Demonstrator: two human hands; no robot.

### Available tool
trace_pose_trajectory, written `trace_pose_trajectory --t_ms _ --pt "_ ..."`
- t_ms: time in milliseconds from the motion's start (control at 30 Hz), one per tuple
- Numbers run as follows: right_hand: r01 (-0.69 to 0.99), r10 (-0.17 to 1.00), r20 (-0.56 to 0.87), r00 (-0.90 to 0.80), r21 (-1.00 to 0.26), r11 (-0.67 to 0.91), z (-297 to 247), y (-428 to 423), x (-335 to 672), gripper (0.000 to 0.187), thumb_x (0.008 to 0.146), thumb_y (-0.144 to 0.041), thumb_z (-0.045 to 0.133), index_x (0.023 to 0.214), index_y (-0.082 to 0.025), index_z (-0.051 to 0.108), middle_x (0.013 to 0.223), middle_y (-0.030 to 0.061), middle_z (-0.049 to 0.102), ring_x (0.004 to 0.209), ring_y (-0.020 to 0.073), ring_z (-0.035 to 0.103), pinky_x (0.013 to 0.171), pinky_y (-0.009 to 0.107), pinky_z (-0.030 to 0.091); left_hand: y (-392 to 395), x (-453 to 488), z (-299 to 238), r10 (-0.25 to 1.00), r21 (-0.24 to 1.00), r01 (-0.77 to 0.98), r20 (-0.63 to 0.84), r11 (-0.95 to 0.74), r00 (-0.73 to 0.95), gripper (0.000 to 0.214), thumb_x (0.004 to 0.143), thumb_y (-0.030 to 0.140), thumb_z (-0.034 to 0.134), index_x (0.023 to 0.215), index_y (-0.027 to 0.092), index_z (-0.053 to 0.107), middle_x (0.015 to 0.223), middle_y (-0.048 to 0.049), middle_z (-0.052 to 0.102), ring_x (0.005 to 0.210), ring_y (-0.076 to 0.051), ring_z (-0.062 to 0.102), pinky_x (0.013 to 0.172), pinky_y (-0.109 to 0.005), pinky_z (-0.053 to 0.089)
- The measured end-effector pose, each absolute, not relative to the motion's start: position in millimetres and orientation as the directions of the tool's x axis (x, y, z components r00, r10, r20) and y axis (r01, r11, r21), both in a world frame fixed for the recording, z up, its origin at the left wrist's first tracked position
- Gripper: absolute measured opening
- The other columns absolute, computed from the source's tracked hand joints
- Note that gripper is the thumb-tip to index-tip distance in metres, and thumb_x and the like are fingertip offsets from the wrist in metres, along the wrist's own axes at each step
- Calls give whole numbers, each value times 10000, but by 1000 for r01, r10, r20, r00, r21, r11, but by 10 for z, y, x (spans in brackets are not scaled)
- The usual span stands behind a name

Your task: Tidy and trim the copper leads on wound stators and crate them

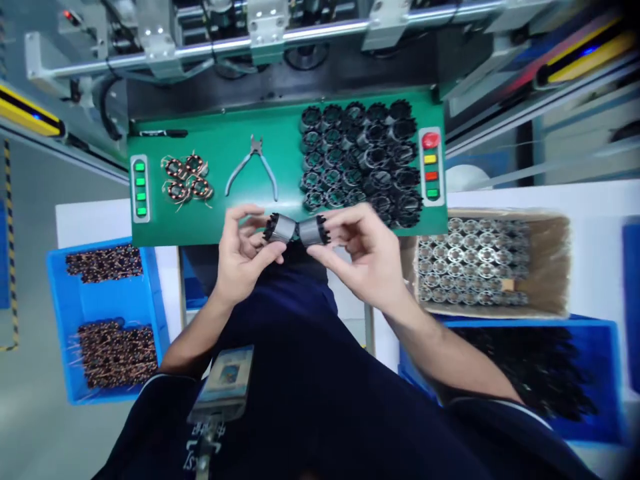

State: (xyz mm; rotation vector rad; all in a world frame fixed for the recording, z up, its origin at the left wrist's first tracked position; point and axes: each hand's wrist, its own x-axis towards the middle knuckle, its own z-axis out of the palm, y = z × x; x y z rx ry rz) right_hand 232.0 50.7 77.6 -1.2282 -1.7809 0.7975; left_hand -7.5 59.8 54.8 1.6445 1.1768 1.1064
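Fingers (253, 223) of the left hand (243, 257) are clenching a short grey-banded cylinder (281, 229) with a black toothed end, while fingers (345, 223) of the right hand (360, 253) are grasping a matching cylinder (313, 231) in the same way. Both cylinders are hanging over the near edge of the green tabletop (165, 230), almost end to end, with their long axes running roughly left to right. Their toothed ends are pointing outward and their plain ends are facing each other, though whether those ends are touching is hard to tell. This grip seems to be leaving the inner ends free and lined up. Farther along the tabletop, side-cutting pliers (237, 175) are lying between copper-wound coils (187, 179) on the left and a dense group of black toothed parts (360, 150) on the right, apparently keeping each kind within reach yet apart. A blue crate (57, 313) of wound coils is sitting to the left, and a cardboard box (550, 260) of metal rings is sitting to the right, above a blue crate (500, 321) of black parts.
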Motion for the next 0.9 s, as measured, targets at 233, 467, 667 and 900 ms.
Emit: trace_pose_trajectory --t_ms 233,467,667,900 --pt "-15 972 185 -148 -983 185 955 455 1653 429 1048 -447 888 1426 -345 711 1332 61 800 791 153 780 678 308 709 397 -372 883 988 991 -23 134 -132 79 560 1064 755 759 1449 378 603 1473 -66 764 885 -152 806 604 -236 664" --pt "398 932 348 -102 -844 359 820 647 1520 450 972 -467 969 1350 -307 784 1003 32 774 743 187 733 767 404 692 447 -800 773 967 928 290 251 -233 -28 449 1029 439 904 1413 283 729 1329 -62 811 911 -157 814 811 -302 718" --pt "572 936 284 -208 -741 352 215 912 1449 355 1042 -499 849 1269 -230 800 870 28 735 696 205 683 748 403 667 669 -935 336 983 751 644 183 -147 11 385 921 124 917 1277 208 798 1144 -18 753 755 -108 733 823 -298 657" --pt "570 945 242 -221 -754 326 57 876 1415 359 1009 -493 865 1265 -258 779 933 43 760 834 251 725 854 441 673 614 -944 214 984 746 644 161 -170 73 385 949 173 921 1302 241 783 1111 -18 773 835 -151 748 903 -331 660"
